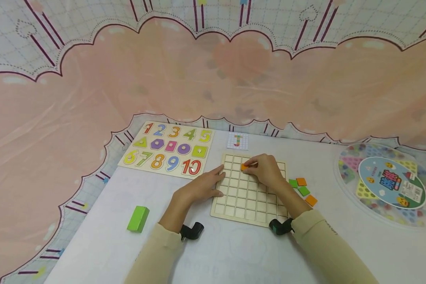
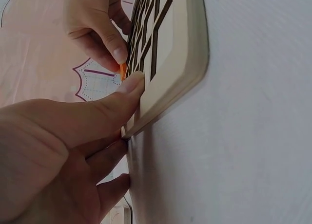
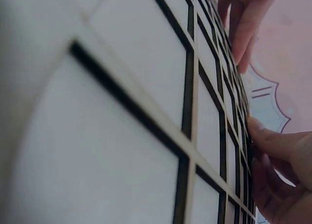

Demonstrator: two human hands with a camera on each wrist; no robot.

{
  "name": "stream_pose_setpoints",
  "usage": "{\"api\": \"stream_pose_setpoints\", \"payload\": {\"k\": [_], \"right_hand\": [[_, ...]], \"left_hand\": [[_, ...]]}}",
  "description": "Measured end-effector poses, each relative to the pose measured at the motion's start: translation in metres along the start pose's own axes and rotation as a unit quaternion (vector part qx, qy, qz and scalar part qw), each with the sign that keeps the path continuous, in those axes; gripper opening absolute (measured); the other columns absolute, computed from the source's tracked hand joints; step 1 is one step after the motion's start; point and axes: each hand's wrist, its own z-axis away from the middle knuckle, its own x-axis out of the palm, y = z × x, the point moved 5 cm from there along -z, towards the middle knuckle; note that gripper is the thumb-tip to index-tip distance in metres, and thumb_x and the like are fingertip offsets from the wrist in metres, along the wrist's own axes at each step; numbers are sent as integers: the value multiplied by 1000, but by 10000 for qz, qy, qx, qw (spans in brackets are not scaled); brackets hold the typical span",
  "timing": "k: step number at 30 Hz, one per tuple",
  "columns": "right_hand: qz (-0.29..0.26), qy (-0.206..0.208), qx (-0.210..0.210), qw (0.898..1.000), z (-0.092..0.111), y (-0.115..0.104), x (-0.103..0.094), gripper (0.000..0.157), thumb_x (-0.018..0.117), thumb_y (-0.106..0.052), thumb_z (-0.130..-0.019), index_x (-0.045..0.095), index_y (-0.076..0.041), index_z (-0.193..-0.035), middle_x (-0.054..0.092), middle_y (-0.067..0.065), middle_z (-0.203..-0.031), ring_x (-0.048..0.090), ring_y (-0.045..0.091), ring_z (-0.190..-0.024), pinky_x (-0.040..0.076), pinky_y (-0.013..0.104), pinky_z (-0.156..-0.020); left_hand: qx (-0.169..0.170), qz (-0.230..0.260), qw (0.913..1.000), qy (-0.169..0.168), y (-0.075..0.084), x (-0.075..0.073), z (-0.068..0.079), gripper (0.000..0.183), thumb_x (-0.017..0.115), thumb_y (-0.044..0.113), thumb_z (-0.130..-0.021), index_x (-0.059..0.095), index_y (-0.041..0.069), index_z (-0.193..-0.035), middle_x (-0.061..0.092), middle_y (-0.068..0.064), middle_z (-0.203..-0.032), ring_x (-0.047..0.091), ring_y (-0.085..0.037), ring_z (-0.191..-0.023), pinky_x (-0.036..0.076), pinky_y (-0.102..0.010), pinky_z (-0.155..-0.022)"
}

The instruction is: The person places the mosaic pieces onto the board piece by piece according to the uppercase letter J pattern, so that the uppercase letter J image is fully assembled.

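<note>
A pale wooden grid board (image 1: 230, 211) of square recesses lies on the white table. Over its upper part, my right hand (image 1: 266, 169) pinches an orange square tile (image 1: 244, 167) between thumb and fingers. The tile's orange edge also shows in the left wrist view, right at the grid. My left hand (image 1: 198, 187) rests at the board's left edge with its fingers spread. In the left wrist view its thumb (image 2: 114, 104) lies on the board's rim, the other fingers beside the edge. Beyond the board lies a card (image 1: 238, 141) with a coloured J-shaped pattern.
Loose green and orange tiles (image 1: 303, 191) lie right of the board. A number and shape puzzle (image 1: 167, 148) stands at the back left, with a green block (image 1: 138, 219) nearer me. At the right is a round, clear package (image 1: 390, 181) with a blue label. A patterned cloth hangs behind.
</note>
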Motion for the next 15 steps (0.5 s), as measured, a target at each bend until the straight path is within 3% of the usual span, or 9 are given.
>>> {"api": "stream_pose_setpoints", "payload": {"k": [6, 15], "right_hand": [[-84, 153, -162, 9997, 2, -3, 2, 23, 81, -16, -86, 80, -5, -106, 80, 12, -106, 76, 28, -97, 61, 45, -91], [-36, 20, -5, 10000, 1, -4, 1, 19, 81, -14, -87, 80, -4, -103, 79, 15, -108, 74, 27, -94, 61, 42, -87]], "left_hand": [[-49, 26, 10000, -26, -1, 0, 0, 72, 72, 23, -95, 39, 9, -157, 16, -3, -174, 23, -26, -160, 26, -43, -131], [-26, 30, 10000, -47, 0, 0, -1, 71, 72, 22, -95, 39, 8, -156, 17, -4, -173, 25, -28, -159, 26, -44, -131]]}}
